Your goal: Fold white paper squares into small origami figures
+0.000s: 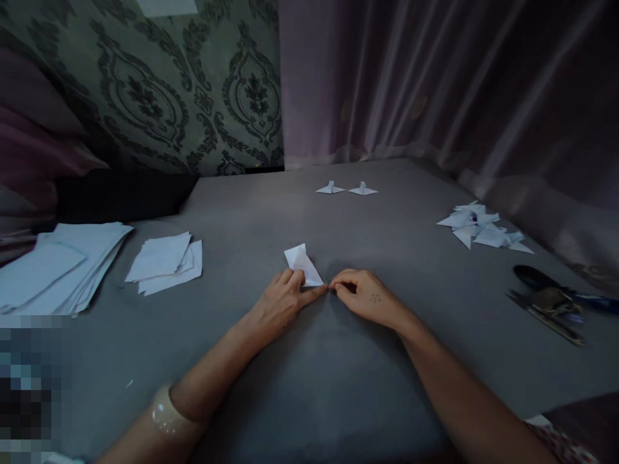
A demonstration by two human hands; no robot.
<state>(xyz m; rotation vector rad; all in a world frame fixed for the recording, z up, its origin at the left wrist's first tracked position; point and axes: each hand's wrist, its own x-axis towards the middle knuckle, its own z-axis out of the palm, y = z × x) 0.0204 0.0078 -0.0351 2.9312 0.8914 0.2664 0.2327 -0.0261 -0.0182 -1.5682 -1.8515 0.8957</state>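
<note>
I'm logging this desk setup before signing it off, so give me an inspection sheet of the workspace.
Surface: grey, flat top; its material is unclear.
Job's things: folded paper under the left hand's fingers; large sheets and a smaller stack at left; two folded pieces side by side at the far end; folded pile at right.
Clutter: tools at right, too dark to identify; tiny white scrap at lower left.
Hands: left presses the paper, index finger along its edge; right has curled fingers near the paper's tip, contact unclear.
Cables: nothing seen.
Surroundings: patterned wall, curtain; lower-left corner pixelated.
</note>
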